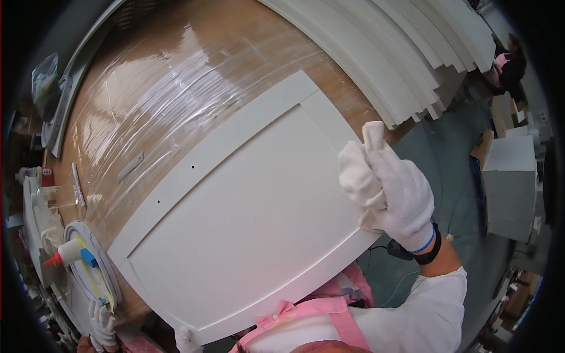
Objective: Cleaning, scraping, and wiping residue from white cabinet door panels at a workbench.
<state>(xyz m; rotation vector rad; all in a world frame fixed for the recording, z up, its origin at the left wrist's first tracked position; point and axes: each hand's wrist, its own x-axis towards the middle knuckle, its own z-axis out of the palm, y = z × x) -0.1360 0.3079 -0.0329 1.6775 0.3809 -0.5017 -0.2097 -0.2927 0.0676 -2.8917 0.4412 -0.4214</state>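
A white framed door panel (pixel 247 206), with a recessed middle and two small dark holes in its far rail, lies slanted across the table and reaches past the near edge toward me. My right hand (pixel 403 197), in a white knitted glove, is closed around a bunched white cloth (pixel 358 176) at the panel's right end. Only a small part of my left hand (pixel 187 340), also gloved, shows at the panel's near left corner. Its fingers appear curled on that edge; the rest is out of the picture.
Plastic film (pixel 170 88) covers the brown table. Several white panels (pixel 376 59) stand stacked at the far right. On the left are a round lid (pixel 112 282), a red-tipped glue bottle (pixel 67 253), a marker (pixel 78 185) and a co-worker's gloved hand (pixel 101 323). A box (pixel 509 188) stands right.
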